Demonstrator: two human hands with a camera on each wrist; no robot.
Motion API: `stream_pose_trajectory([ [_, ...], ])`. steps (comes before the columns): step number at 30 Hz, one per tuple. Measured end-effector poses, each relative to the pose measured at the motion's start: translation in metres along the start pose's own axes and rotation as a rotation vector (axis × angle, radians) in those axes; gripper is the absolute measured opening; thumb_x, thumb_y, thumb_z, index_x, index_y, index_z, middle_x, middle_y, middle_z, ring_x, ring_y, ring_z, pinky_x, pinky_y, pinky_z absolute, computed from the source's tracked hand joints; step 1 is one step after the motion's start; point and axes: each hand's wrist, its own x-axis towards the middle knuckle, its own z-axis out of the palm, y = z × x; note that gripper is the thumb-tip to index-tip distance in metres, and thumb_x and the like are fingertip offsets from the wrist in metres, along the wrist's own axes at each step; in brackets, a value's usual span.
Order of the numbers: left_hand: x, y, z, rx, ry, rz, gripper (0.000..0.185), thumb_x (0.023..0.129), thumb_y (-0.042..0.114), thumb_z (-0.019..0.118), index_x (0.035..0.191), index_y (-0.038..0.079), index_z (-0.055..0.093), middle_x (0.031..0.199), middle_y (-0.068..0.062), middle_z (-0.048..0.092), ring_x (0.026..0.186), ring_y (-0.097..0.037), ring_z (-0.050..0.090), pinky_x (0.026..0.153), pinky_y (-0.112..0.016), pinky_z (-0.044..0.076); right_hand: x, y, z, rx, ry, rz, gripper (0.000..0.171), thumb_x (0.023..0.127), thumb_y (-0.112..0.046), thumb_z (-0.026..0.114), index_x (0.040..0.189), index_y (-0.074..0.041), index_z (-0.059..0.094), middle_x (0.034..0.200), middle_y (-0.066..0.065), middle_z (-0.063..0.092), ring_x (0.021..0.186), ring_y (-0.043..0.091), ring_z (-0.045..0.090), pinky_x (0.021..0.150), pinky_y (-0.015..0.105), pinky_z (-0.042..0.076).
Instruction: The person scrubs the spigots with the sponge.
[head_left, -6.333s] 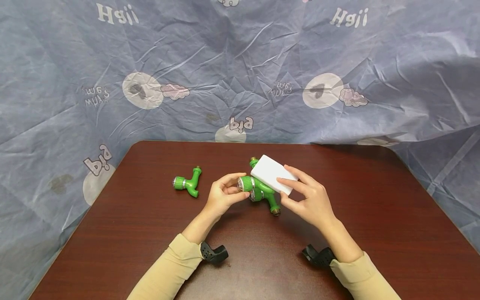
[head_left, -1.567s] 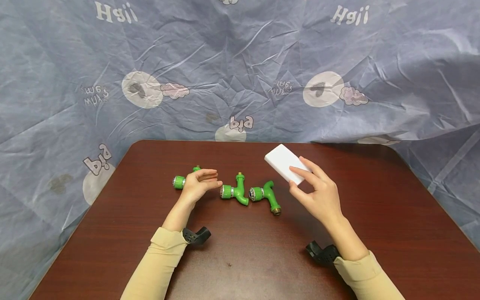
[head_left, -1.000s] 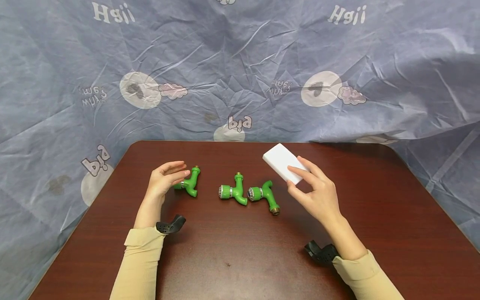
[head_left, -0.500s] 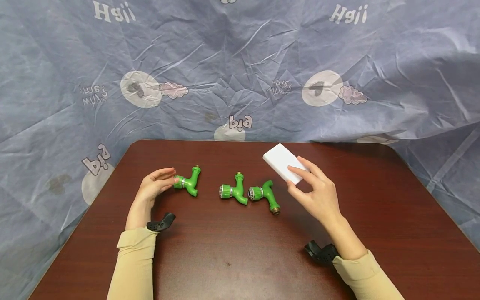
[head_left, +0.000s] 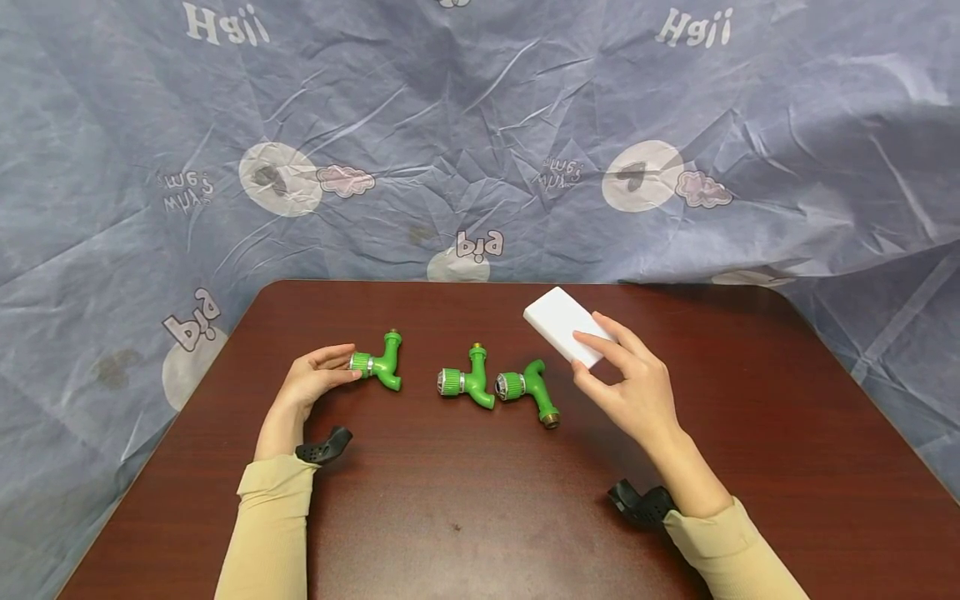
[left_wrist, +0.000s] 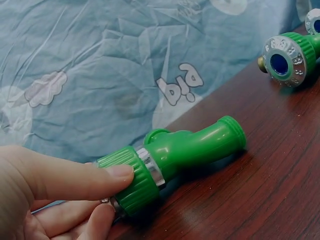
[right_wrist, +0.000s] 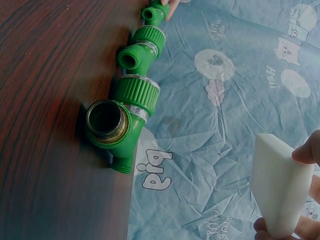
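In the head view, my left hand (head_left: 307, 382) pinches the ribbed green knob of the leftmost faucet (head_left: 387, 364). The left wrist view has my thumb on top of that knob and fingers beneath, with the green faucet body (left_wrist: 175, 152) pointing away over the table. My right hand (head_left: 636, 390) grips a white rectangular sponge (head_left: 562, 323) by its near edge, raised above the table and touching no faucet. Between the hands lie a middle green faucet (head_left: 476, 383) and a right green faucet (head_left: 536, 388) with a brass threaded end, set close together.
Everything lies on a dark reddish-brown wooden table (head_left: 450, 483). A wrinkled blue printed cloth (head_left: 480, 133) hangs behind its far edge. Black wrist mounts (head_left: 324, 446) sit on both wrists.
Earlier my left hand held the middle faucet near the sponge; now that faucet lies on the table. The left hand moved left and took hold of the leftmost faucet. The right hand shifted slightly away.
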Motion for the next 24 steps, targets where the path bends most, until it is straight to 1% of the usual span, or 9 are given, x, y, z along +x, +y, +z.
stream_pose_trajectory([
  [3, 0.000, -0.001, 0.000, 0.015, 0.003, 0.015, 0.066, 0.077, 0.008, 0.077, 0.135, -0.002, 0.047, 0.131, -0.016, 0.053, 0.097, 0.000, 0.058, 0.081, -0.015, 0.048, 0.000, 0.001, 0.000, -0.002, -0.003, 0.001, 0.032, 0.070, -0.012, 0.072, 0.101, -0.015, 0.075, 0.119, 0.008, 0.063, 0.100, 0.028, 0.062, 0.066, 0.035, 0.045],
  [6, 0.001, -0.003, 0.000, 0.010, 0.003, 0.032, 0.065, 0.076, 0.008, 0.078, 0.133, -0.004, 0.049, 0.120, -0.007, 0.060, 0.092, 0.002, 0.057, 0.080, -0.015, 0.048, 0.000, 0.001, 0.000, -0.002, 0.000, 0.000, 0.032, 0.069, -0.012, 0.072, 0.101, -0.015, 0.075, 0.119, 0.008, 0.063, 0.100, 0.028, 0.062, 0.067, 0.036, 0.045],
  [8, 0.001, -0.003, 0.000, -0.009, -0.002, 0.043, 0.064, 0.077, 0.006, 0.077, 0.133, -0.006, 0.048, 0.112, 0.000, 0.061, 0.091, 0.003, 0.057, 0.078, -0.014, 0.048, 0.000, 0.000, 0.000, -0.001, -0.001, 0.001, 0.032, 0.069, -0.012, 0.072, 0.101, -0.015, 0.075, 0.119, 0.008, 0.063, 0.101, 0.028, 0.062, 0.068, 0.037, 0.046],
  [10, 0.000, -0.003, 0.000, -0.037, -0.012, 0.052, 0.063, 0.078, 0.004, 0.076, 0.133, -0.008, 0.047, 0.107, 0.003, 0.062, 0.091, 0.002, 0.058, 0.077, -0.015, 0.049, 0.000, 0.000, 0.000, 0.000, 0.002, -0.001, 0.032, 0.069, -0.012, 0.072, 0.101, -0.015, 0.075, 0.119, 0.008, 0.063, 0.101, 0.028, 0.062, 0.068, 0.037, 0.046],
  [12, -0.001, -0.002, 0.000, -0.057, -0.026, 0.066, 0.062, 0.079, 0.003, 0.075, 0.132, -0.009, 0.046, 0.104, 0.004, 0.062, 0.090, 0.002, 0.060, 0.076, -0.016, 0.050, 0.000, 0.000, 0.000, 0.000, 0.003, -0.002, 0.032, 0.069, -0.012, 0.071, 0.101, -0.015, 0.075, 0.119, 0.008, 0.063, 0.101, 0.028, 0.062, 0.068, 0.037, 0.046],
  [18, 0.000, 0.001, 0.002, -0.085, -0.039, 0.099, 0.061, 0.079, 0.005, 0.075, 0.131, -0.010, 0.048, 0.100, 0.007, 0.064, 0.089, -0.001, 0.061, 0.076, -0.017, 0.050, -0.001, 0.000, 0.000, -0.001, -0.001, 0.000, 0.032, 0.070, -0.012, 0.071, 0.101, -0.015, 0.074, 0.119, 0.008, 0.063, 0.101, 0.028, 0.062, 0.068, 0.037, 0.046],
  [24, -0.001, 0.009, 0.014, -0.227, -0.053, 0.109, 0.055, 0.079, -0.003, 0.072, 0.129, -0.010, 0.050, 0.095, 0.006, 0.066, 0.085, -0.004, 0.063, 0.074, -0.018, 0.051, -0.001, -0.001, 0.001, 0.002, -0.009, -0.005, 0.032, 0.070, -0.013, 0.071, 0.101, -0.014, 0.074, 0.119, 0.009, 0.063, 0.100, 0.028, 0.062, 0.068, 0.037, 0.046],
])
